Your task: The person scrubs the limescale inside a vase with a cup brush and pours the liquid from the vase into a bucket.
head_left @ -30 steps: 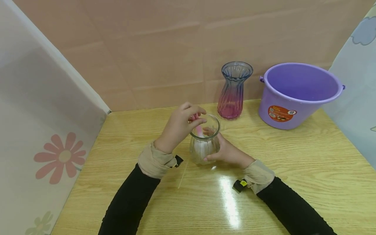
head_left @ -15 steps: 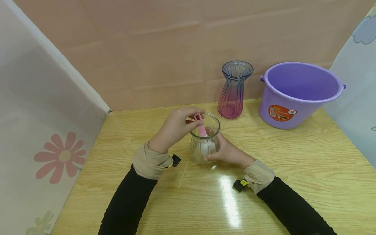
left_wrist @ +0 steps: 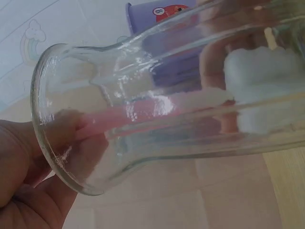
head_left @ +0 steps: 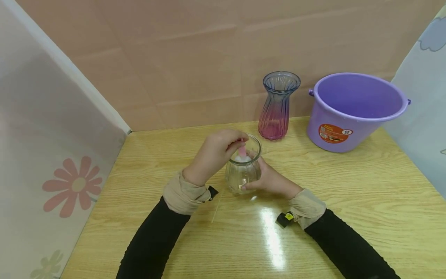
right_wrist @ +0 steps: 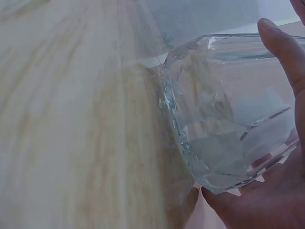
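A clear glass vase (head_left: 240, 176) stands upright on the wooden table. My right hand (head_left: 270, 180) grips its lower body from the right, thumb on the near side, fingers around the back. In the right wrist view, the vase base (right_wrist: 190, 157) shows beside the right thumb (right_wrist: 281, 50). My left hand (head_left: 216, 151) is at the vase mouth, pinching the pink handle of a sponge brush (head_left: 242, 152). Through the glass in the left wrist view, the handle (left_wrist: 128, 116) leads to a white sponge head (left_wrist: 257, 78) inside the vase. The left fingers partly cover the handle's end.
A tall blue-to-pink glass vase (head_left: 275, 112) stands at the back of the table, behind the clear one. To its right is a purple bucket (head_left: 320, 112). A peach cloth backdrop (head_left: 174, 66) hangs along the far edge, with patterned panels at both sides.
The left hand first drew back leftward, then came right again over the vase mouth. The sponge head now appears higher inside the vase. The right hand and vase have stayed in place.
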{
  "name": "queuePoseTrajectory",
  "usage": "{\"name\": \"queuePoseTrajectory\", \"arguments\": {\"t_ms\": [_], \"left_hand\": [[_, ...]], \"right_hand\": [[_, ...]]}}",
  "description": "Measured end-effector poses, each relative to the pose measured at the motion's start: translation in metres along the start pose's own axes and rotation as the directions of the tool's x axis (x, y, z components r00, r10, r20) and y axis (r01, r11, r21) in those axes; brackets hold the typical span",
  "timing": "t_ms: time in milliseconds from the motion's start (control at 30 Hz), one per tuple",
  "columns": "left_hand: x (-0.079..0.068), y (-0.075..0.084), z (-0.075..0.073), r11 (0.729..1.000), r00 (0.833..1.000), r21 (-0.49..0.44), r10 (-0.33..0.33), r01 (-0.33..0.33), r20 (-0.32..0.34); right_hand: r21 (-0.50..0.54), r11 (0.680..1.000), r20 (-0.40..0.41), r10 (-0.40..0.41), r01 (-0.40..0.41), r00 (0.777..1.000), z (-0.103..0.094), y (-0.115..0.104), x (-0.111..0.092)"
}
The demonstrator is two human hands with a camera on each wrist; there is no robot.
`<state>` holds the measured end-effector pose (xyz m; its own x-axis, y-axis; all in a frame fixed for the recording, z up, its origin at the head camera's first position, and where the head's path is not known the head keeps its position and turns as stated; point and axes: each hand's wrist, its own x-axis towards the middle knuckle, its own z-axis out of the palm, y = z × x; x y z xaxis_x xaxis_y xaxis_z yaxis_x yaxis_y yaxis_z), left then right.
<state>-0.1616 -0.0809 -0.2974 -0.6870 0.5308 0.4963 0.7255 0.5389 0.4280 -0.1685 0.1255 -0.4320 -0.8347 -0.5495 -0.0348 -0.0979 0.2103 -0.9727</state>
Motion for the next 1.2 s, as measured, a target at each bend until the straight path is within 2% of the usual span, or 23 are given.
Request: {"name": "queuePoseTrajectory", "arguments": {"t_ms": [200,433,700,833,1067,1200], "left_hand": [[0.003,0.004,0.005,0.995,0.999,0.104,-0.017,0.013,0.045],[0.006,0.008,0.009,0.994,0.997,0.097,-0.056,0.051,0.055],[0.009,0.012,0.009,0.982,0.983,0.093,-0.171,0.165,0.061],[0.01,0.012,0.008,0.977,0.976,0.076,-0.204,0.199,0.073],[0.011,0.013,0.007,0.974,0.971,0.126,-0.205,0.189,0.126],[0.01,0.015,0.009,0.979,0.979,0.146,-0.161,0.143,0.124]], "right_hand": [[0.018,1.0,0.007,-0.008,0.008,1.0,0.0,0.0,0.0],[0.025,0.999,0.015,-0.026,0.026,1.0,0.0,0.001,0.0],[0.036,0.999,0.015,-0.031,0.031,0.999,0.0,0.001,0.0],[0.023,0.999,0.007,-0.031,0.031,0.999,0.0,0.001,0.0],[0.026,0.998,0.023,-0.055,0.054,0.998,0.0,0.002,0.0],[0.035,0.999,0.022,-0.039,0.038,0.999,-0.001,0.002,-0.001]]}}
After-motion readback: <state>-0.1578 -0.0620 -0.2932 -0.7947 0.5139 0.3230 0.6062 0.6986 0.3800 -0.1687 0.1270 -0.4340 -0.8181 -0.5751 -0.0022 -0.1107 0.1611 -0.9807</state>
